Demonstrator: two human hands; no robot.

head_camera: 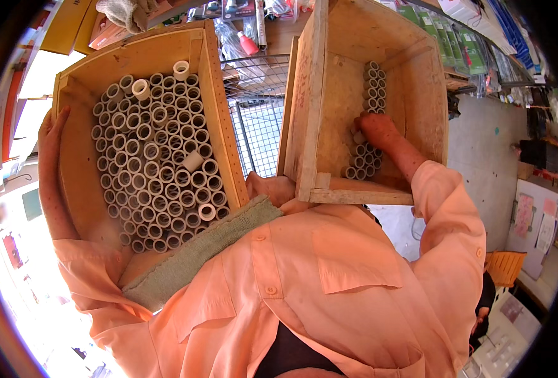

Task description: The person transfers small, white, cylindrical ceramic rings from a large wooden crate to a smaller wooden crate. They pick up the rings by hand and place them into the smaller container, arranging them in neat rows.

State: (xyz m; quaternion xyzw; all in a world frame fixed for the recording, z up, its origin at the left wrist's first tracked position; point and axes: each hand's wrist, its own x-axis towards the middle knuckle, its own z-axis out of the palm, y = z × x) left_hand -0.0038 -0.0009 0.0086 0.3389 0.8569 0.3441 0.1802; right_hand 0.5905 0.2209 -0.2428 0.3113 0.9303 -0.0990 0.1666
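Observation:
In front of me on the left, a wooden box (pixel 224 118) holds many short grey plastic pipe couplings (pixel 151 151), mostly upright with open ends up. A paler coupling (pixel 193 161) lies on its side on top. My left hand (pixel 54 125) grips the box's left wall, fingertips at the rim. On the right, a second wooden box (pixel 413 104) is tilted towards me. Inside it, my right hand (pixel 380 127) pinches a coupling (pixel 359 137) between two groups of stacked couplings (pixel 374 85). The hand hides part of the stack.
A green cloth-covered strip (pixel 203 255) lies along the left box's near edge, against my shirt. Behind the boxes stand a black wire-mesh basket (pixel 260 127) and shelves with packaged goods (pixel 463 42) and a red bottle (pixel 247 43). A person (pixel 483 307) is at lower right by an orange chair (pixel 505 268).

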